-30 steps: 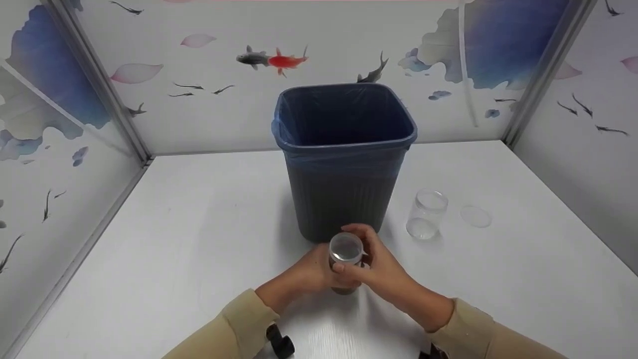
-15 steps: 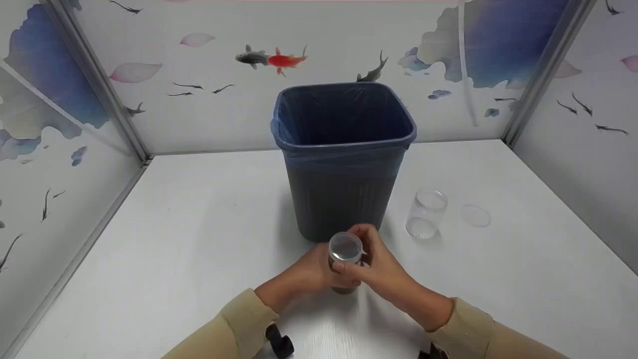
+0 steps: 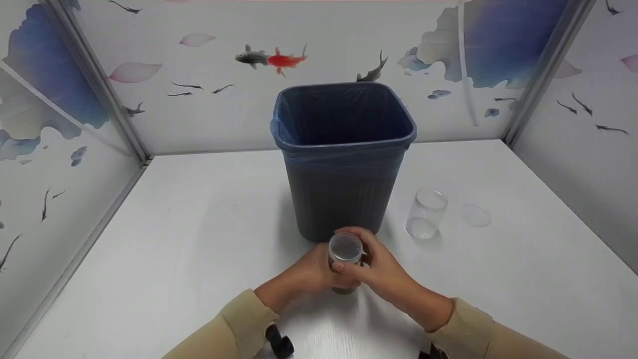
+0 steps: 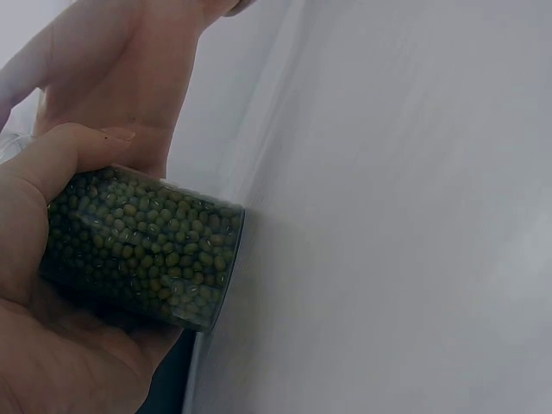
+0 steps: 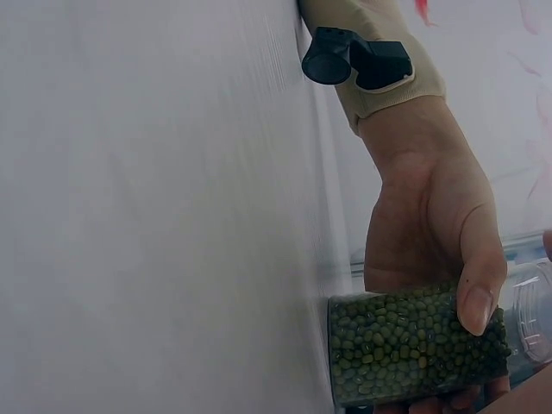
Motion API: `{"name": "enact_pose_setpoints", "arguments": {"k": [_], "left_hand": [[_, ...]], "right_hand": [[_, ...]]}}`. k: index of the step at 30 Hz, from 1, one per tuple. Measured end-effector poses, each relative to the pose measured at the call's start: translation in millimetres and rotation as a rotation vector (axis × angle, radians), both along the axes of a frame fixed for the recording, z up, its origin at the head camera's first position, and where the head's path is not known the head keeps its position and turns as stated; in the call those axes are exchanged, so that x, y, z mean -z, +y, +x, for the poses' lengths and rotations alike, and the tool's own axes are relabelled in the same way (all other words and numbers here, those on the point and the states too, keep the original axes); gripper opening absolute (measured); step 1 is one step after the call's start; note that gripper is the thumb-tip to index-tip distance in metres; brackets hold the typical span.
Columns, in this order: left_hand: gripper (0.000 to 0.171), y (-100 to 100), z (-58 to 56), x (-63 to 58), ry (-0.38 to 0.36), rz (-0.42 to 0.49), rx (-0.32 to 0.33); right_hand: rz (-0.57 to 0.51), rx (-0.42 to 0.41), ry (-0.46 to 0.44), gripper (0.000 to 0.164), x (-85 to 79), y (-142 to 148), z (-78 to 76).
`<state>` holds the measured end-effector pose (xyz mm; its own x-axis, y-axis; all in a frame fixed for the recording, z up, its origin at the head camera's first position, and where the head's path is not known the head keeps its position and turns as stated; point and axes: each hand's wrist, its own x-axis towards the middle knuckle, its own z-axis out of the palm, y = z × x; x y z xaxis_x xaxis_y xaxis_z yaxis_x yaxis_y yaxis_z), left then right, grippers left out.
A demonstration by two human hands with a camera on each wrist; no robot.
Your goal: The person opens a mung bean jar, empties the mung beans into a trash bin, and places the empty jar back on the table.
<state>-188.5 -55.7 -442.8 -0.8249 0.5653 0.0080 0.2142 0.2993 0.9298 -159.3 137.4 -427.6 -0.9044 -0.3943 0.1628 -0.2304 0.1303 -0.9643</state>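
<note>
A clear jar of green mung beans [image 5: 392, 349] stands upright on the white table, its beans also showing in the left wrist view. My left hand [image 3: 311, 269] grips the jar's body, thumb on one side and fingers round the other. Above it, my right hand [image 3: 384, 267] holds the clear lid [image 3: 346, 247] at the jar's top, with the thumb at the near side and fingers curled round the far side. To the right stands an uncovered clear jar [image 3: 427, 214] with no visible contents. A clear round disc, apparently a lid [image 3: 476, 216], lies flat beside it.
A dark bin [image 3: 344, 194] with a blue liner stands right behind the hands. White panels with painted fish [image 3: 286, 61] enclose the table at the back and both sides. Black wrist-camera mounts [image 3: 280, 343] sit at the sleeves.
The right fingers have shifted round the rim of the lid, first backing off, then reaching further left along its far side. Left hand and jar have stayed in place.
</note>
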Motion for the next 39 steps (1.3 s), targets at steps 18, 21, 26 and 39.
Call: {"name": "enact_pose_setpoints", "arguments": {"k": [18, 21, 26, 39], "left_hand": [[0.050, 0.5, -0.8, 0.5, 0.044, 0.031, 0.043], [0.052, 0.8, -0.6, 0.5, 0.044, 0.035, 0.041], [0.053, 0.8, -0.5, 0.1, 0.014, 0.042, 0.032], [0.051, 0.1, -0.5, 0.7, -0.006, 0.043, 0.036]], "right_hand": [[0.007, -0.016, 0.022, 0.060, 0.5, 0.2, 0.2], [0.014, -0.008, 0.013, 0.064, 0.5, 0.5, -0.2], [0.002, -0.002, -0.002, 0.073, 0.8, 0.8, -0.7], [-0.011, 0.020, 0.008, 0.069, 1.0, 0.1, -0.5]]}}
